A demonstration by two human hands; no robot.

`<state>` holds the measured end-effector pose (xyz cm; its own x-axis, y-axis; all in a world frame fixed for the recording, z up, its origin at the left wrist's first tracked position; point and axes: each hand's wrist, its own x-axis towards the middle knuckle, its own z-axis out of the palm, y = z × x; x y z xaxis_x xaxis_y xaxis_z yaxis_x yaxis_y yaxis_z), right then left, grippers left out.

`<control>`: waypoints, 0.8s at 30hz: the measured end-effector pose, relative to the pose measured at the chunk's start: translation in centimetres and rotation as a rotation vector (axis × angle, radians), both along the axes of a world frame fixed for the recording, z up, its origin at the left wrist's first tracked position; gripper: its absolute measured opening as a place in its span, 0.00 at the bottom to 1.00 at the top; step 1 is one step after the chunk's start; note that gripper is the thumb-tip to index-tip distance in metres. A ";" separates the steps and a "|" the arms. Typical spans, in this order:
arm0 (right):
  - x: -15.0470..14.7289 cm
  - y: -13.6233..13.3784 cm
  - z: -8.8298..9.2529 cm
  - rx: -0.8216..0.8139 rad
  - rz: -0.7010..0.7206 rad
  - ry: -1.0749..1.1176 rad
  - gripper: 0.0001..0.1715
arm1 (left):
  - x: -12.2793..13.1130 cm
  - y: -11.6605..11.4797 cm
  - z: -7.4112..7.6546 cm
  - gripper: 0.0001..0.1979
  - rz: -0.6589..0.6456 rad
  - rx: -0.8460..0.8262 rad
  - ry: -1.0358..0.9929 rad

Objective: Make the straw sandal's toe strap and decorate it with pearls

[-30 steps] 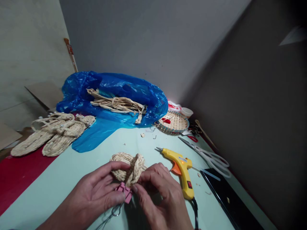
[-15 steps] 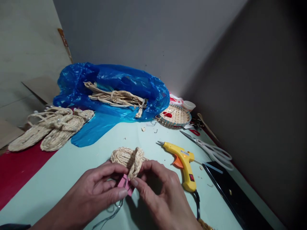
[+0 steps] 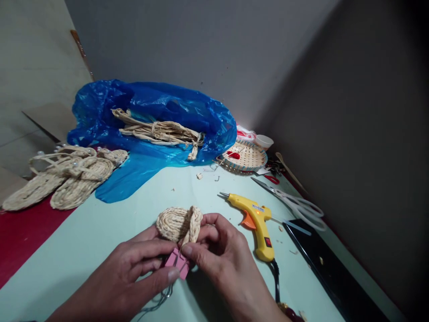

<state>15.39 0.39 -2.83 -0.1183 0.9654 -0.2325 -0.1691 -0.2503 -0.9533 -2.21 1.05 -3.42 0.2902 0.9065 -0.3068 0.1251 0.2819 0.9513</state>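
Though coarse, oval straw coil (image 3: 172, 224)

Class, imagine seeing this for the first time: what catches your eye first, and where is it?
Probably the crumpled blue plastic bag at the back of the table, with a tied bundle of dry strands in its opening. Next, the yellow glue gun, lying right of the hands. At front centre, the left hand holds a pink clip and the right hand a braided piece.

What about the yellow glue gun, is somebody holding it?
No, the yellow glue gun lies on the table, apart from the left hand and the right hand.
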 end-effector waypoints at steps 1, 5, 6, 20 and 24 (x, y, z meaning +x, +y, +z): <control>-0.1 0.0 0.0 -0.019 -0.008 0.005 0.22 | -0.1 -0.1 0.1 0.09 -0.003 0.028 0.031; -0.4 0.1 0.2 -0.050 -0.043 0.052 0.24 | -0.2 -0.4 0.7 0.08 0.006 0.203 0.222; -0.4 0.1 0.2 -0.055 -0.051 0.058 0.25 | -0.2 -0.4 0.9 0.07 0.000 0.237 0.252; -0.2 0.6 0.8 -0.128 -0.110 0.119 0.30 | -0.7 -1.4 -0.7 0.19 -0.004 0.200 0.388; -0.4 0.6 0.9 -0.137 -0.107 0.110 0.30 | -0.6 -1.7 -1.5 0.20 0.049 0.142 0.284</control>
